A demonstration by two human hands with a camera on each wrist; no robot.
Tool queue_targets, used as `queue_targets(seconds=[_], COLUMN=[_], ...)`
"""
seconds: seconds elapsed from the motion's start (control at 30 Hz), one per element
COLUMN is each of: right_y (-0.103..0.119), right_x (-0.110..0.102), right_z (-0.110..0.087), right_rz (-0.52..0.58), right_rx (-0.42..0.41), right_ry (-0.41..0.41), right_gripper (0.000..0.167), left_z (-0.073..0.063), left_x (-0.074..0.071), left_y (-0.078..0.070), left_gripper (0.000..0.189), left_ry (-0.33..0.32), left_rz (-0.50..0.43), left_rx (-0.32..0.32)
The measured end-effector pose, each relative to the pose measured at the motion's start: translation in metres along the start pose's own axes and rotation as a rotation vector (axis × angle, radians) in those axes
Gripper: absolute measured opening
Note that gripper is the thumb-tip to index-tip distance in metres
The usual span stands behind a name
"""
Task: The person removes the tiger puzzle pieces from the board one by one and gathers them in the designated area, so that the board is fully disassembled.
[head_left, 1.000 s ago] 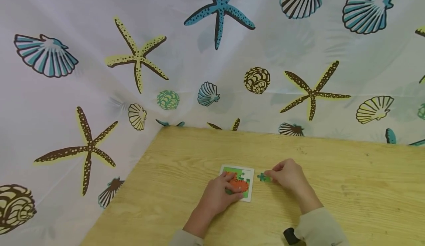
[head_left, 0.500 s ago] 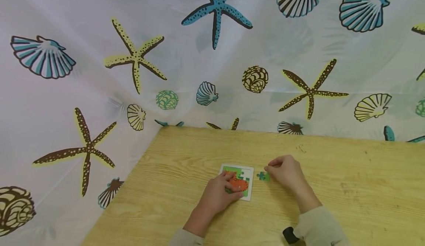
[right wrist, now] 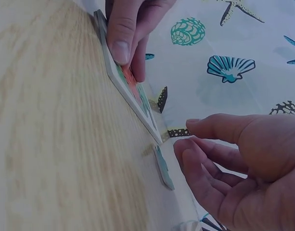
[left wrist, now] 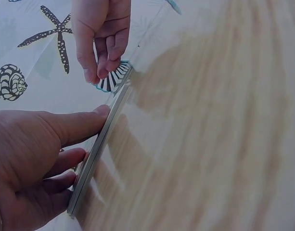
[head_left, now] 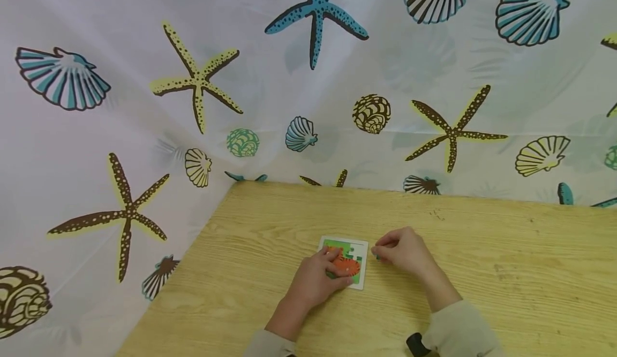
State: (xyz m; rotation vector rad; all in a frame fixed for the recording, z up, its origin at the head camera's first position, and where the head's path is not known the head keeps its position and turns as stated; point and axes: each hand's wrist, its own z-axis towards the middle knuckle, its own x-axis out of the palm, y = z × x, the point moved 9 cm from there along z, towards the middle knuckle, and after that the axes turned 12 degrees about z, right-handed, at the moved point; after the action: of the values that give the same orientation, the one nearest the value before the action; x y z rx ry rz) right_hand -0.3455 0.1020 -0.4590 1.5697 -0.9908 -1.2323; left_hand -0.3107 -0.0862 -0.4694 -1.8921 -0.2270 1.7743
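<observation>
A small jigsaw puzzle in a white frame lies on the wooden table, with orange and green pieces in it and a white gap at its upper right. My left hand rests on the puzzle; in the left wrist view its thumb and fingertips press on the top face. Just right of the frame is my right hand, over a loose green puzzle piece. From the right wrist the piece lies flat on the table, apart from the bent fingertips and thumb. In the head view that hand covers most of it.
The wooden tabletop spreads around the puzzle. A white curtain printed with starfish and shells hangs along the table's back and left edges. A dark band shows at the right sleeve.
My right hand has shifted left, from the loose piece's right side to over it, hiding most of it in the head view. The left hand stays on the puzzle.
</observation>
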Motion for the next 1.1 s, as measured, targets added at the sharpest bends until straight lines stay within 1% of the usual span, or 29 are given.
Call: queue_targets(seconds=[0.17,0.43,0.7,0.87,1.1], right_y=[0.001,0.005,0.004,0.003,0.002], right_x=[0.008,0.017,0.030,0.036,0.040], right_z=[-0.002,-0.005,-0.007,-0.008,-0.006], right_rz=[-0.014,-0.038,-0.085,-0.094,-0.117], right_rx=[0.014,-0.008,-0.013,-0.012,-0.018], right_ry=[0.005,0.019,0.073,0.090,0.076], right_gripper=[0.013,0.012,0.016,0.018,0.017], left_z=[0.000,0.000,0.003,0.003,0.001], left_x=[-0.001,0.002,0.002,0.003,0.003], left_y=[0.001,0.004,0.004,0.005,0.007], left_gripper=[0.024,0.026,0.030,0.030,0.031], left_ry=[0.005,0.012,-0.018,-0.010,-0.006], left_rz=[0.023,0.026,0.035,0.044,0.048], left_rx=[0.009,0.016,0.050,0.044,0.038])
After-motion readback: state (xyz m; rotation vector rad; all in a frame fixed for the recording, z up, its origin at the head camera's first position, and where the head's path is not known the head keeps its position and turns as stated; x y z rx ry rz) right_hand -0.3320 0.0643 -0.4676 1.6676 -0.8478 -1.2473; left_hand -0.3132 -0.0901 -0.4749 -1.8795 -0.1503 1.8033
